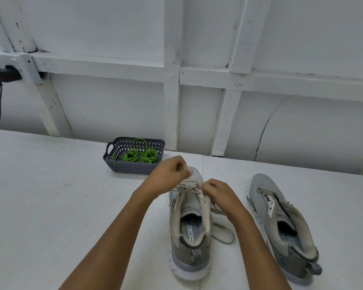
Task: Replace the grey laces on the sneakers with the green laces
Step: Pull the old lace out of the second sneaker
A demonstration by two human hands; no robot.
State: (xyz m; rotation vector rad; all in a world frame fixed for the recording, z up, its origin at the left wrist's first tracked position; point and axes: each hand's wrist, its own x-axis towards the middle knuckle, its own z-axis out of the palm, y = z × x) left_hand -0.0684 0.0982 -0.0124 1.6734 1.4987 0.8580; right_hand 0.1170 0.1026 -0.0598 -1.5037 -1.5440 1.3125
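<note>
The laced sneaker (pixel 189 222) stands upright on the white table (pixel 50 195), straight in front of the person. Its long axis runs from near to far, with the heel tab towards the person and the toe towards the wall. The grey lace (pixel 187 188) crosses only the eyelets nearest its toe, and a loose length curls on the table just off its right side. The left hand (pixel 168 174) is over the toe, blurred, with its fingers curled together in a pinch on what looks like a lace end. The right hand (pixel 216 191) is at the right eyelet row, its fingertips bunched and nipping the lace where it leaves the shoe. To the right of this sneaker, apart from it, the second sneaker (pixel 281 222) leans on its side with its opening turned towards the first. Its toe also points away, angled slightly left, and no lace shows in its eyelets. Beyond the toe of the laced sneaker and to the left sits a dark lattice basket (pixel 130 170) holding the coiled green laces (pixel 138 155).
</note>
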